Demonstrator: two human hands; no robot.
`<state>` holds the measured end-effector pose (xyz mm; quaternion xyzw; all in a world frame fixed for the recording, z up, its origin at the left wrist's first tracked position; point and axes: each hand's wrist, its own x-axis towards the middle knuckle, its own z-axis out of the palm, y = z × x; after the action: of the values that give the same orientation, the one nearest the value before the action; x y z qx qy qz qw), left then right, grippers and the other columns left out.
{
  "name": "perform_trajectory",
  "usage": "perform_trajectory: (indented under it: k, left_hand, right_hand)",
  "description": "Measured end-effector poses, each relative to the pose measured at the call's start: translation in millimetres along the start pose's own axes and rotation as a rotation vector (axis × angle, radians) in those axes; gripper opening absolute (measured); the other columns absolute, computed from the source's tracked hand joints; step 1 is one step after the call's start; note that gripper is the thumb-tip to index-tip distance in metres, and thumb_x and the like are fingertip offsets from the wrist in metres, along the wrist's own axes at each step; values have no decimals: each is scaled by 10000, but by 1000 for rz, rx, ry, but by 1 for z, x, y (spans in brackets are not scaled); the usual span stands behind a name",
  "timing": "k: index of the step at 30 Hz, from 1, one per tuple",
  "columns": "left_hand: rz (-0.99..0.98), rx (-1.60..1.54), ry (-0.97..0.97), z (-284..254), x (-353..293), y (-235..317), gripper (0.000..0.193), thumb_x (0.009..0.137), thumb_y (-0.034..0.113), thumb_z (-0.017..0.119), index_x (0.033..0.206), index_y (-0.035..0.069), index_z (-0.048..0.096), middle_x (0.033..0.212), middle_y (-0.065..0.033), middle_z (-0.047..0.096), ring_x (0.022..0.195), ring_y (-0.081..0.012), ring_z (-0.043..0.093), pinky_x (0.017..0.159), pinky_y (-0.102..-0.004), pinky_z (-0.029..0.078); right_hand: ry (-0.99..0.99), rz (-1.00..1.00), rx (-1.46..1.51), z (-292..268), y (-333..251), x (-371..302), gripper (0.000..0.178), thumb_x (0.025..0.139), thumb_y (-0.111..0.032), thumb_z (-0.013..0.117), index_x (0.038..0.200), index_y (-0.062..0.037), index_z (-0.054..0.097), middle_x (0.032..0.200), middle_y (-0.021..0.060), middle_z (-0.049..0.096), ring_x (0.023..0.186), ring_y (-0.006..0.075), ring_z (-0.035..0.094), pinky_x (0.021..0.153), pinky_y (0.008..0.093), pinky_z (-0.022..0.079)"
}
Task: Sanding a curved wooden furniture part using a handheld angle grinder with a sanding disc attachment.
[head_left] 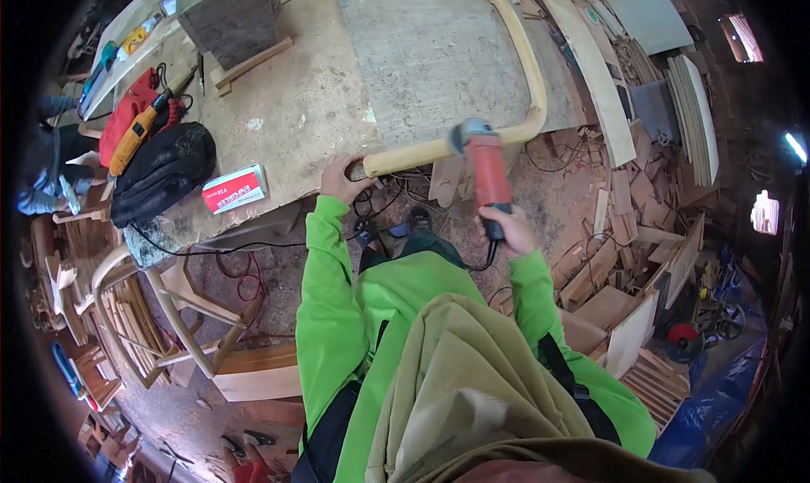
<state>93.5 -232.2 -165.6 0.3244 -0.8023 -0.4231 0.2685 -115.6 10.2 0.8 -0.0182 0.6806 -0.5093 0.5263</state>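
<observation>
A long, pale wooden rail (413,156), bent round at its corners, lies along the near edge of the worktable (312,112) and curves away to the far side. My left hand (336,180) is closed round its left end. In my right hand (510,230) is a red angle grinder (489,172), gripped by its dark rear end with the cord trailing below. The grinder's head is at the rail, right of its middle; whether the disc touches the wood I cannot tell.
A red-and-white box (234,188), a black bag (164,169) and a yellow power tool (139,137) lie on the table's left. Behind them stands a grey block (228,19). Wooden chair frames (160,314) stand at lower left; stacked boards and offcuts (603,306) fill the right.
</observation>
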Motion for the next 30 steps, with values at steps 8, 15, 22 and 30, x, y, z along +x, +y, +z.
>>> perform_trajectory:
  k: [8, 15, 22, 30]
  left_hand:
    - [-35, -10, -25, -1, 1, 8, 489, 591, 237, 839, 1016, 71, 662, 920, -76, 640, 896, -270, 553, 827, -364, 462]
    - [-5, 7, -26, 2, 3, -1, 493, 585, 228, 849, 1010, 60, 663, 935, -92, 642, 937, -271, 568, 851, -364, 457]
    - [-36, 20, -49, 3, 1, -1, 527, 589, 223, 840, 1055, 69, 649, 974, -91, 633, 955, -276, 561, 868, -368, 447]
    - [7, 123, -65, 8, 3, 24, 567, 614, 122, 774, 1163, 152, 633, 1045, -72, 598, 993, -283, 491, 933, -377, 382]
  right_hand:
    - [-8, 2, -18, 0, 8, 3, 161, 808, -109, 678, 895, 2, 600, 724, 64, 614, 547, 159, 589, 473, 296, 481]
    - [-191, 34, -88, 69, 26, -9, 242, 738, -81, 749, 940, -6, 638, 698, 43, 617, 515, 125, 572, 482, 262, 464]
    - [-80, 25, -60, 6, 5, -6, 218, 755, -92, 743, 921, -14, 626, 697, 53, 616, 539, 137, 582, 489, 277, 476]
    - [101, -63, 10, -92, -23, 21, 191, 784, -104, 709, 902, -4, 596, 692, 68, 612, 548, 164, 595, 479, 298, 489]
